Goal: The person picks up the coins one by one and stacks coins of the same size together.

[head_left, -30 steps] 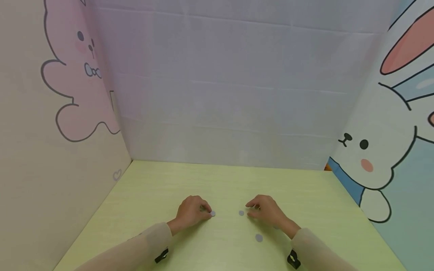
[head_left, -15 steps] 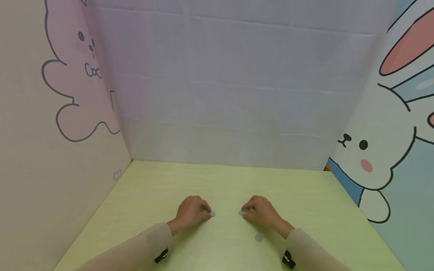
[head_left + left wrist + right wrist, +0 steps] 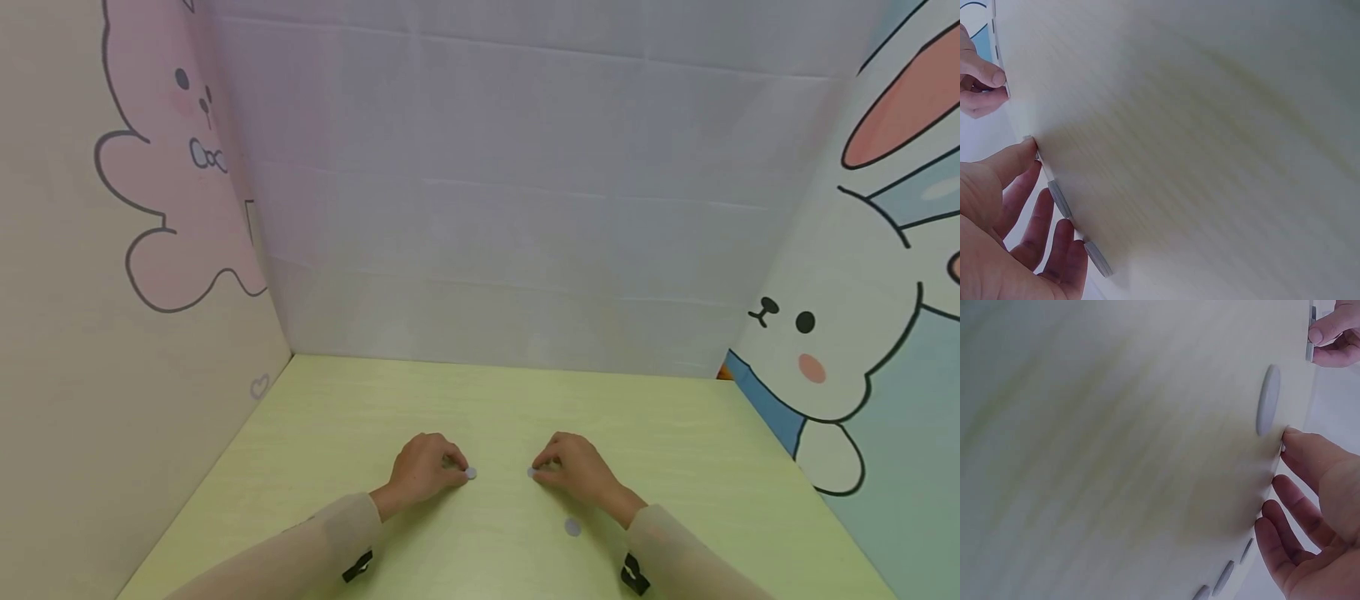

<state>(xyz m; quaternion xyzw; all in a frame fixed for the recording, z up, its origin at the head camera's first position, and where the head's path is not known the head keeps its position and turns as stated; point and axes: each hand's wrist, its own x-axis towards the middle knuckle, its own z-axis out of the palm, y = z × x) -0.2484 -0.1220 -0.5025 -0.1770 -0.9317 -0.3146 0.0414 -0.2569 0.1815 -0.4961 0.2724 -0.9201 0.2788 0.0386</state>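
Hands (image 3: pixel 422 467) pinching grey discs (image 3: pixel 472 473), right-hand one apparently mostly hidden

Looks like a small screened-off booth indoors, built round a pale yellow-green desk (image 3: pixel 480 408). Has a whitish sheet (image 3: pixel 480 242), marked with straight fold creases (image 3: pixel 525 189), standing behind the far edge. Bears a cream wall (image 3: pixel 67 375) along the left edge, with a pink cartoon animal (image 3: pixel 165 192) in a bow tie (image 3: pixel 207 156) and, near the far left corner, a small drawn heart (image 3: pixel 259 387). Shows a white cartoon rabbit (image 3: pixel 847 350) on the right-hand wall (image 3: pixel 911 475), beside the right edge. Decorated much like a nursery; impossible to tell from this whether inside a home, a lab or an office.
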